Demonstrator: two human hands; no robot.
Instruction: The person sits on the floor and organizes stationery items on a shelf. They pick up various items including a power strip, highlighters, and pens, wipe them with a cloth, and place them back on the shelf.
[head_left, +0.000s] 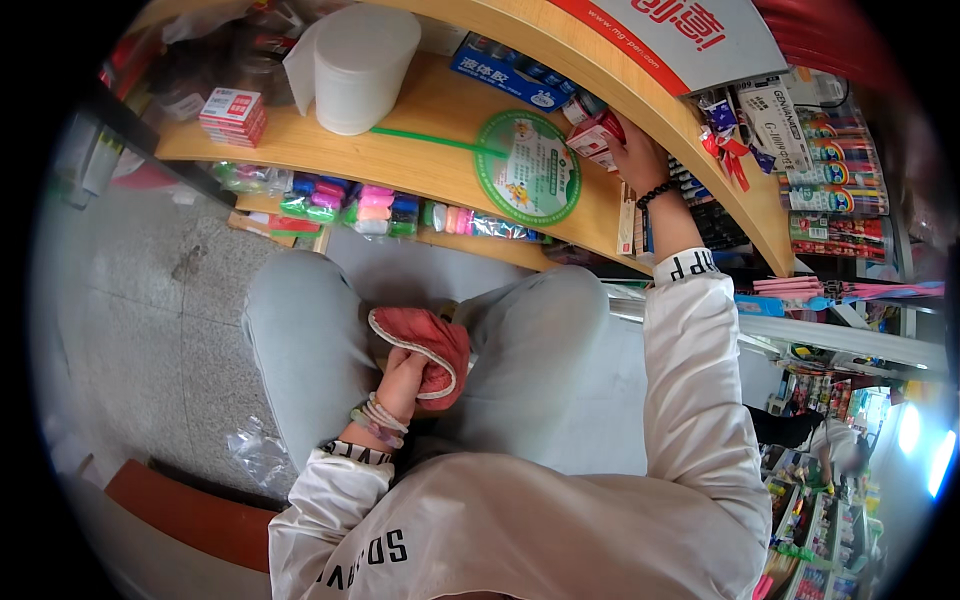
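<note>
My left hand (405, 371) grips a folded red cloth (442, 352) with a pale edging, held between my knees. My right hand (641, 157) reaches onto the wooden shelf (442, 97), its fingers on small red-and-white boxes (596, 139) at the right end. How firmly the fingers hold the boxes is partly hidden. Left of that hand lies a round green paper fan (529, 169) with a green handle, jutting over the shelf's front edge. A blue carton of glue bottles (514, 71) stands behind the fan.
A roll of white paper (364, 71) and a stack of small red-and-white boxes (234, 116) sit on the shelf's left half. Bagged colourful modelling clay (375, 206) lies on a lower shelf. Pen packs (832, 172) fill the right side. A person (836, 442) is in the background.
</note>
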